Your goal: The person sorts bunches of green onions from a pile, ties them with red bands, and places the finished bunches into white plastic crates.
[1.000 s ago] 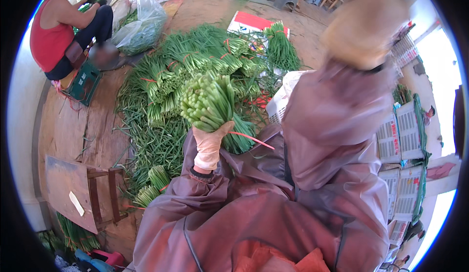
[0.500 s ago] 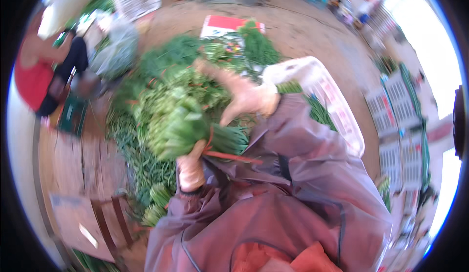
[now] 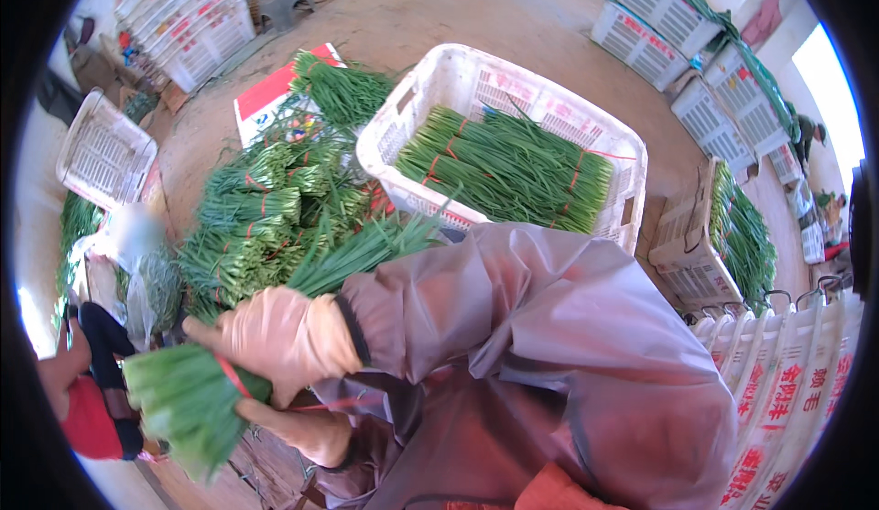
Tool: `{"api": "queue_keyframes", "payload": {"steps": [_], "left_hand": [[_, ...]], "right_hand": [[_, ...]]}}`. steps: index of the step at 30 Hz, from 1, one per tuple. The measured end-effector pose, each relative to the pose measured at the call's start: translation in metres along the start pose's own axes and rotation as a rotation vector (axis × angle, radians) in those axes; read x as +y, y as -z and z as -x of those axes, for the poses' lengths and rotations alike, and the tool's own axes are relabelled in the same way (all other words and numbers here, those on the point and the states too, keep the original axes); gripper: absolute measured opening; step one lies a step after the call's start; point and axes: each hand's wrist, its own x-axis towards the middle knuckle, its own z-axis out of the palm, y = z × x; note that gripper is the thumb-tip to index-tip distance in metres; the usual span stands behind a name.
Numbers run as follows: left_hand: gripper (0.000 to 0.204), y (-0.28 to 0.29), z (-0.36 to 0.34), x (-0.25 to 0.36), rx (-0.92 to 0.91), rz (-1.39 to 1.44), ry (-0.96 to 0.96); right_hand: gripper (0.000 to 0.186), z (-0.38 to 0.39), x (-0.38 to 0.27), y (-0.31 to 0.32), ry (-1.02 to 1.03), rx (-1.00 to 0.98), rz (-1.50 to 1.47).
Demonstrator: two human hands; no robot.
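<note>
Head view, and here's the action at 8 o'clock: a bunch of green stems (image 3: 188, 405), angled down and outward, with a red tie (image 3: 233, 377) across it. The left hand (image 3: 307, 435), at 7 o'clock, has its grip closed on the near side, thumb by the tie. Over the top comes the right hand (image 3: 291, 343), curved against the bunch; how tightly its grip closes, I can't tell. Hands on opposite sides, presumably to keep the stems squeezed together at the band!

Across to 1 o'clock: a white crate (image 3: 381, 136) holds tied bunches (image 3: 513, 167), pale ends at both sides and leaves overlapping in the middle, probably so they lie flat. The loose-stacked pile (image 3: 261, 222) sits at 9 o'clock, likely within easy reach.

And what a change from half a second ago! The right hand was spread open, clear of the bunch; now it's on it. The bunch has swung out toward the view's lower left, and the crate, then half behind the sleeve (image 3: 540, 299), shows nearly whole.
</note>
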Motion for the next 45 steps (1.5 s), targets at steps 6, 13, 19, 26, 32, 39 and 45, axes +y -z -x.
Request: {"api": "queue_keyframes", "payload": {"steps": [6,13,19,26,32,39,45], "left_hand": [[0.079,-0.113,-0.027,-0.004,-0.027,0.552,0.363],[0.086,-0.284,-0.003,-0.088,-0.908,0.516,0.687],[0.060,-0.388,0.010,-0.296,-1.627,-0.090,0.216],[0.063,-0.498,0.076,-0.418,-1.621,-0.282,-0.382],[0.057,-0.492,0.086,-0.493,-1.632,-0.190,0.305],[0.056,-0.459,0.091,-0.476,-1.515,-0.860,-0.721],[0.051,-0.461,0.073,-0.475,-1.612,-0.767,-0.624]], "right_hand": [[0.116,0.046,0.060,0.110,-0.008,0.056,0.125],[0.098,0.223,0.213,0.139,-0.494,0.300,-0.877],[0.076,0.332,0.270,0.159,-0.992,0.815,-0.719],[0.089,0.373,0.309,0.195,-1.128,0.741,-0.097],[0.101,0.322,0.382,0.224,-0.924,0.421,0.351],[0.099,0.331,0.571,0.083,-1.288,0.182,0.583],[0.056,0.309,0.567,0.100,-1.328,0.120,0.647]]}}
